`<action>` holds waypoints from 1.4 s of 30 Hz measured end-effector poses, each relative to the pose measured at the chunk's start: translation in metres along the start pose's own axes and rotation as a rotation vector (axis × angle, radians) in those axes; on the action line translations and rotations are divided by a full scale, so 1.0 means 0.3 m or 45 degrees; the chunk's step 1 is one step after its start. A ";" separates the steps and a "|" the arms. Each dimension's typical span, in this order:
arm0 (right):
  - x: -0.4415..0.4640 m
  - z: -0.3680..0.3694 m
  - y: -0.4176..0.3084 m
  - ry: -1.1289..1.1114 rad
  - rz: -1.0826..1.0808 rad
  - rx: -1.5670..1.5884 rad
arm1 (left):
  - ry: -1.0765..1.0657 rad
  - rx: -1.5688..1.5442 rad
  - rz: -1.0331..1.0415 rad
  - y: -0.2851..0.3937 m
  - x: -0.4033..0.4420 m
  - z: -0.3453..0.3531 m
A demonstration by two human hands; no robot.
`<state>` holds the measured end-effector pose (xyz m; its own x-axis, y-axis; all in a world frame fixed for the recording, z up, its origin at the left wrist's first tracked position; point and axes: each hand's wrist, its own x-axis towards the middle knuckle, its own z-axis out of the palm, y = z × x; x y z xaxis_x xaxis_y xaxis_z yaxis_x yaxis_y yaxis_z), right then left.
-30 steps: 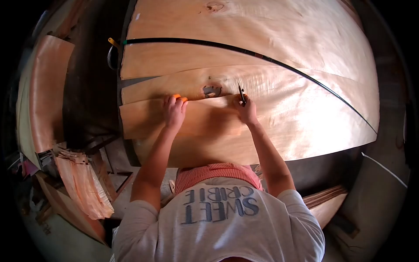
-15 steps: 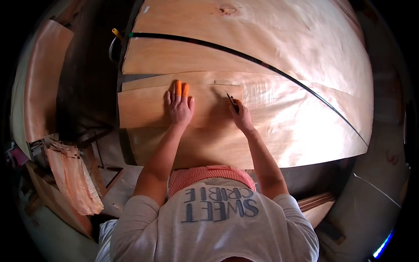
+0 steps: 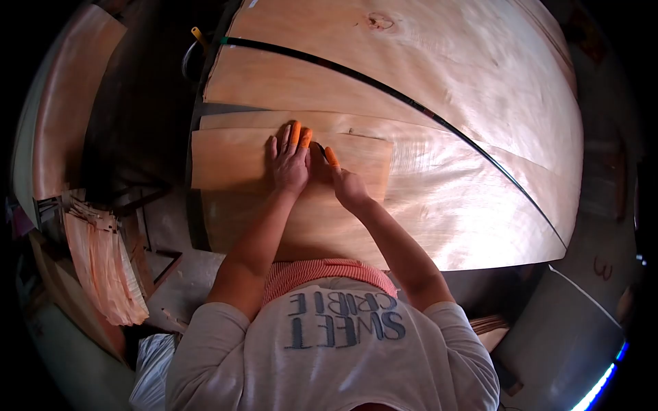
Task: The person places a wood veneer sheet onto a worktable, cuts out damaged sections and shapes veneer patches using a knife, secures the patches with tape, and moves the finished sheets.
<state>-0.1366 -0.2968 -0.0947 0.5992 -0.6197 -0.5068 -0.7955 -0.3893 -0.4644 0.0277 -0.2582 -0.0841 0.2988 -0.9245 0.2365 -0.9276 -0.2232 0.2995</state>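
Note:
My left hand (image 3: 290, 164) lies flat with its fingers spread on a smaller rectangular piece of wood veneer (image 3: 229, 159). Orange covers sit on two of its fingers. Close beside it on the right, my right hand (image 3: 348, 185) is closed around a knife (image 3: 319, 148), with an orange-covered finger stretched along it. Only a dark bit of the knife shows, next to the left fingers; its tip and handle are mostly hidden. Beneath the piece spreads a large, glossy veneer sheet (image 3: 473, 205) with wavy grain.
A long black strip (image 3: 397, 96) runs diagonally across the sheets beyond my hands. More veneer (image 3: 72, 109) stands at the left, above a ragged bundle of strips (image 3: 106, 267). A yellow-handled object (image 3: 199, 35) sits by the upper left edge.
My right hand has moved left with the knife, from the piece's right part to close beside my left hand. The left hand stays flat. The view has shifted slightly.

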 end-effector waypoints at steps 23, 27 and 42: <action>0.074 -0.624 0.179 -0.311 -0.730 -0.954 | -0.057 -0.024 -0.177 0.050 0.043 -0.029; 0.232 -0.493 0.071 -0.073 -0.985 -0.615 | -0.013 -0.048 -0.160 0.044 0.038 -0.017; -0.021 -0.485 0.210 0.008 -0.308 -0.503 | -0.171 -0.214 0.436 0.088 0.036 0.039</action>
<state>-0.2035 -0.4166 -0.0151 0.7724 -0.4825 -0.4130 -0.6069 -0.7524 -0.2560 0.0037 -0.2777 -0.0845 -0.0632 -0.9712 0.2296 -0.9155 0.1480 0.3741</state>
